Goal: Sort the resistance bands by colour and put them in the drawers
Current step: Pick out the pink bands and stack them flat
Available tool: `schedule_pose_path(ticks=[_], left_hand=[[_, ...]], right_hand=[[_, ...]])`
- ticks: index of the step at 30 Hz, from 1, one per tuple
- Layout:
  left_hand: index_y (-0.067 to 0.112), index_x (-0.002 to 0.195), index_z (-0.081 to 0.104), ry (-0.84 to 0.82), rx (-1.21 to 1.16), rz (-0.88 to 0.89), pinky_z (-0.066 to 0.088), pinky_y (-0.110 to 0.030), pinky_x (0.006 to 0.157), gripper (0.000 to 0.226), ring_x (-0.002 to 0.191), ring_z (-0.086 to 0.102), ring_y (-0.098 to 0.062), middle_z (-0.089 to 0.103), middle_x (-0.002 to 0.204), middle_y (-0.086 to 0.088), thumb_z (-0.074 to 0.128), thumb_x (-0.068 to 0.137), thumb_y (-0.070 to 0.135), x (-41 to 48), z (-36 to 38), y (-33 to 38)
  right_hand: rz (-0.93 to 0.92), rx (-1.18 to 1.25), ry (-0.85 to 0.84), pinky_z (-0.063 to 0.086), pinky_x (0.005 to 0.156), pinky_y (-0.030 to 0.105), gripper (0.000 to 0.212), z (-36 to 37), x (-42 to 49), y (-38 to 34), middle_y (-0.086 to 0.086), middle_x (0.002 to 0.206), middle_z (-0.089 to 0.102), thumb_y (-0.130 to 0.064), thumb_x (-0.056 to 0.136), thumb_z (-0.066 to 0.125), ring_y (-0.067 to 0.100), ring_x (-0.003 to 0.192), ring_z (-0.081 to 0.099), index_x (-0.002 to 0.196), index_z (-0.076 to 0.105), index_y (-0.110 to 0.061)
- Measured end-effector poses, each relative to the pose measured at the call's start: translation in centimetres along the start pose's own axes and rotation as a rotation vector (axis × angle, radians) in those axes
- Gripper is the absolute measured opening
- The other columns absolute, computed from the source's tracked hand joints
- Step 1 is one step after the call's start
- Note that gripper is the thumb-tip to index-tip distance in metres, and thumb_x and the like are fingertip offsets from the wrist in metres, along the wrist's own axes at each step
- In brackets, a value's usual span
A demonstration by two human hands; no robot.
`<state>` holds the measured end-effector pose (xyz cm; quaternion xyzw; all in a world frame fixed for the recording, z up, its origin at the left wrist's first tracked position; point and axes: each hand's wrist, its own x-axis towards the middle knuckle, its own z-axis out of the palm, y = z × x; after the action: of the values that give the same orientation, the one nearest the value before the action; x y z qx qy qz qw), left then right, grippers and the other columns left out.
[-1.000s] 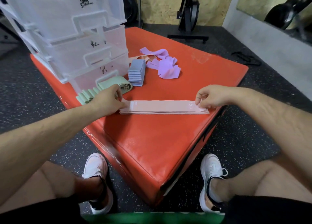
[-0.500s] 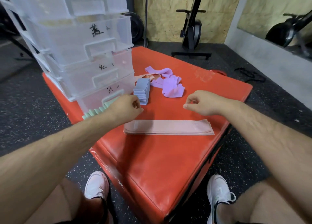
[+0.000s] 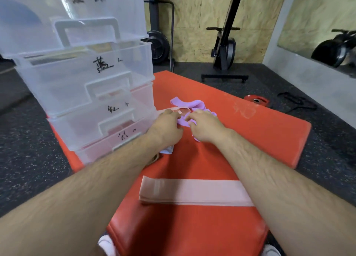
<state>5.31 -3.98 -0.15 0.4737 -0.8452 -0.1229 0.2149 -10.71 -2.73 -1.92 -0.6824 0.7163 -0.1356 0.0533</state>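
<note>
The tangled purple bands (image 3: 192, 103) lie on the red worktop (image 3: 260, 140) beside the drawers (image 3: 86, 86), straight ahead of both hands and touching them. The right hand (image 3: 205, 129) pinches a purple fold. The left hand (image 3: 166, 129), equally near, curls at the tangle's drawer-side edge, its hold hidden.

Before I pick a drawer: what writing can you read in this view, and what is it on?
"15": handwritten on the third drawer, beside an unreadable scrawl.
"10": on the bottom drawer, beside a blurred character.
Second drawer: a handwritten character, possibly "蓝", uncertain.
Top drawer: scrawl too blurred to read.
Pink band: no legible print.
</note>
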Motion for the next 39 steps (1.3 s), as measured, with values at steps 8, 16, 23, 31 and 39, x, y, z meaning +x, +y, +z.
schedule_pose_path(ticks=[8, 16, 23, 31, 39], left_hand=[[-0.002, 0.125, 0.048, 0.024, 0.019, -0.087, 0.032, -0.033, 0.096, 0.046, 0.116, 0.048, -0.033, 0.053, 0.123, -0.017, 0.058, 0.081, 0.007, 3.4, 1.3, -0.4], [-0.002, 0.126, 0.044, 0.072, -0.042, -0.124, 0.029, -0.035, 0.097, 0.040, 0.120, 0.046, -0.037, 0.048, 0.130, -0.019, 0.047, 0.087, 0.007, 3.7, 1.0, -0.3], [-0.001, 0.136, 0.043, 0.129, -0.163, -0.114, 0.031, -0.035, 0.101, 0.049, 0.125, 0.045, -0.036, 0.047, 0.135, -0.020, 0.051, 0.088, 0.007, 3.1, -0.5, -0.6], [0.035, 0.143, 0.036, 0.248, -0.502, 0.120, 0.038, -0.017, 0.088, 0.064, 0.117, 0.049, -0.011, 0.049, 0.130, 0.001, 0.068, 0.088, 0.029, 0.7, -3.2, 2.5], [0.044, 0.145, 0.028, -0.144, -0.835, 0.085, 0.059, -0.027, 0.069, 0.085, 0.066, 0.065, -0.007, 0.062, 0.086, -0.003, 0.079, 0.082, 0.016, -3.9, -3.6, 6.6]], right_hand=[[0.043, 0.162, -0.116, 0.037, 0.106, 0.037, 0.042, 1.9, 9.6, -2.5, 0.010, 0.139, 0.049, -0.025, 0.098, 0.047, 0.029, 0.132, 0.045, 0.139, 0.053, -0.015], [0.140, 0.147, -0.152, 0.048, 0.087, 0.035, 0.024, 1.9, 11.0, -2.2, -0.003, 0.104, 0.057, -0.032, 0.095, 0.048, 0.025, 0.102, 0.058, 0.104, 0.064, -0.016], [-0.072, 0.192, 0.101, 0.021, 0.121, 0.040, 0.062, -5.7, 8.2, -1.3, 0.002, 0.157, 0.041, -0.027, 0.087, 0.030, 0.026, 0.147, 0.032, 0.142, 0.053, -0.011], [-0.166, 0.517, 0.401, 0.026, 0.109, 0.005, 0.051, -13.2, -1.0, -1.8, -0.006, 0.139, 0.055, 0.008, 0.089, 0.040, -0.005, 0.128, 0.044, 0.130, 0.065, -0.010], [-0.022, 0.812, 0.474, 0.049, 0.099, 0.025, 0.040, -10.9, -9.0, -0.6, -0.006, 0.139, 0.059, -0.007, 0.089, 0.057, 0.008, 0.118, 0.060, 0.126, 0.068, -0.020]])
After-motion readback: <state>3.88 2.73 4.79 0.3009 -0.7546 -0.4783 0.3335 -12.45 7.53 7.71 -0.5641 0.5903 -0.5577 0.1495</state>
